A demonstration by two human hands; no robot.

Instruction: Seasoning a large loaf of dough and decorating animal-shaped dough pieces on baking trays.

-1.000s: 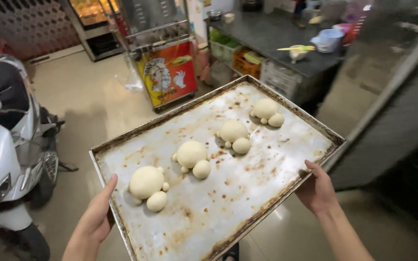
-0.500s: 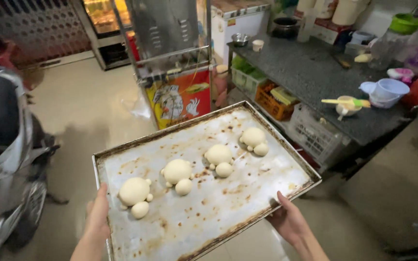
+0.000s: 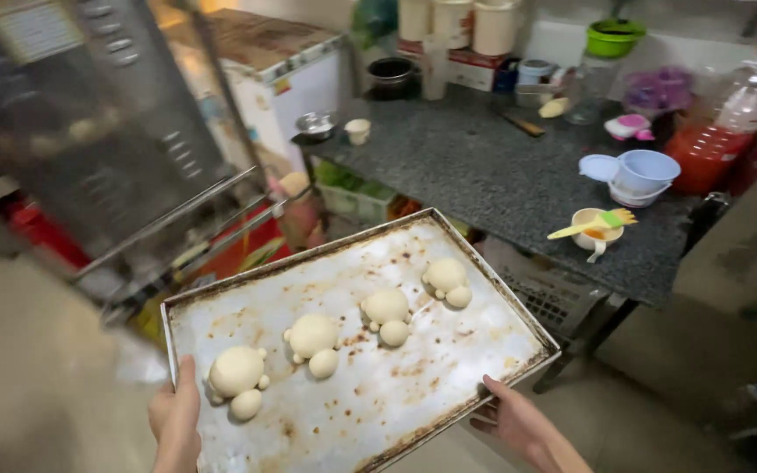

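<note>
Both hands gripping baking tray (image 3: 413,412) — four dough pieces (image 3: 313,337)

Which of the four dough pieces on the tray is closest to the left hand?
The dough piece at the row's near-left end, just beside the left hand gripping the tray; the others lie farther right.

I count one baking tray (image 3: 449,398), gripped by two hands: my left hand (image 3: 177,420) and my right hand (image 3: 519,427). Between the fingers, on the tray: four shaped dough pieces (image 3: 313,337). Beyond the fingers, on the bench (image 3: 484,175): one green-and-yellow brush (image 3: 593,223), three pale tubs (image 3: 457,22), one green bowl (image 3: 613,37).
</note>
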